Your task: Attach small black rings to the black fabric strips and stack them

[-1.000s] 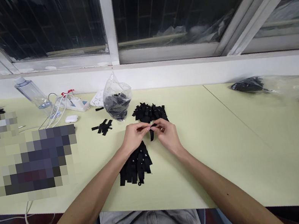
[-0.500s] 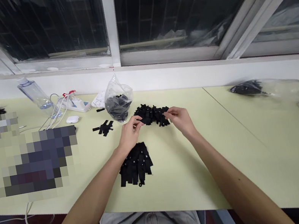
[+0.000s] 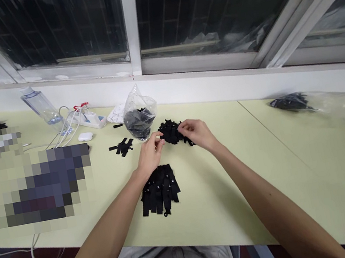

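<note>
A loose heap of short black strips point(image 3: 170, 131) lies on the table between my hands. At its left edge is my left hand point(image 3: 150, 151), thumb and forefinger a little apart with nothing visible between them. My right hand point(image 3: 199, 134) reaches over the heap's right part, fingertips pinched together; what they hold, if anything, blends into the black strips. Closer to me, beside my left forearm, lies an overlapping layer of black strips point(image 3: 160, 191) with small shiny dots. A smaller group of black strips point(image 3: 122, 146) rests left of my left hand.
Behind the heap stands a clear plastic bag point(image 3: 140, 119) with black pieces inside. Further left are a power strip point(image 3: 92, 118) with cables, a white earbud case point(image 3: 85, 136) and a tilted water bottle point(image 3: 42, 106). Another plastic bag point(image 3: 331, 102) lies at the right by the wall.
My right hand has moved left over the heap. The dark piece at my left fingertips no longer shows there, and those fingers have parted. The whole view has shifted slightly.
</note>
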The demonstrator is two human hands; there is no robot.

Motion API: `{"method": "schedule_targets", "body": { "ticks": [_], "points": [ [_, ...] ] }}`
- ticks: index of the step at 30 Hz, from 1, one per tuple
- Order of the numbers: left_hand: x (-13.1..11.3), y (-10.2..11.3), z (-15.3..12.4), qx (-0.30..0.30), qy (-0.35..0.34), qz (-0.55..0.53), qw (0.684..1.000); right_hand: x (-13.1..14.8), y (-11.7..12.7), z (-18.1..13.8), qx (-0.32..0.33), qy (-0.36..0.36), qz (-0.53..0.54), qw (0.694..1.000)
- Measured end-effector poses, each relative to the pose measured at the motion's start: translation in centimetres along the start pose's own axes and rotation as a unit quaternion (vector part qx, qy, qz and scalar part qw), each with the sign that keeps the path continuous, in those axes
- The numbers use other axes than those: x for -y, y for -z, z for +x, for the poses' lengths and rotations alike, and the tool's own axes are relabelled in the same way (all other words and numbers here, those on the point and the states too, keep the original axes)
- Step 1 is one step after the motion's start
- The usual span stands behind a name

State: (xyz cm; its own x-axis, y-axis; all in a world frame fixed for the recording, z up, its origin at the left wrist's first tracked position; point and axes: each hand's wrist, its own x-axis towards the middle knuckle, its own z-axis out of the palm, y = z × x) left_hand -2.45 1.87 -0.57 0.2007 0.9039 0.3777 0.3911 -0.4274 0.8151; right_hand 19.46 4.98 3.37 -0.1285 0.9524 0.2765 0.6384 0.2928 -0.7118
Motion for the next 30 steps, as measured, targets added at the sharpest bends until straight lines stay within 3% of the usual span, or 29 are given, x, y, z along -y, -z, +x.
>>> {"method": "schedule_targets", "body": {
  "ticks": [2,3,7,30],
  "points": [
    [0.1,0.1,0.0,-0.007,0.005,0.008,1.0,1.2,-0.9,-2.5,0.138,0.043,0.06,0.988],
    [0.1,0.2,0.0,-0.01,0.007,0.009,1.0,1.7,-1.3,-3.7,0.177,0.058,0.065,0.98],
    [0.1,0.3,0.1,-0.017,0.007,0.007,1.0,2.4,-2.8,-6.7,0.245,0.076,0.068,0.964],
    [-0.2,-0.1,-0.2,0.012,0.002,0.019,1.0,1.5,-4.7,-7.5,0.186,0.119,0.021,0.975]
  ]
}}
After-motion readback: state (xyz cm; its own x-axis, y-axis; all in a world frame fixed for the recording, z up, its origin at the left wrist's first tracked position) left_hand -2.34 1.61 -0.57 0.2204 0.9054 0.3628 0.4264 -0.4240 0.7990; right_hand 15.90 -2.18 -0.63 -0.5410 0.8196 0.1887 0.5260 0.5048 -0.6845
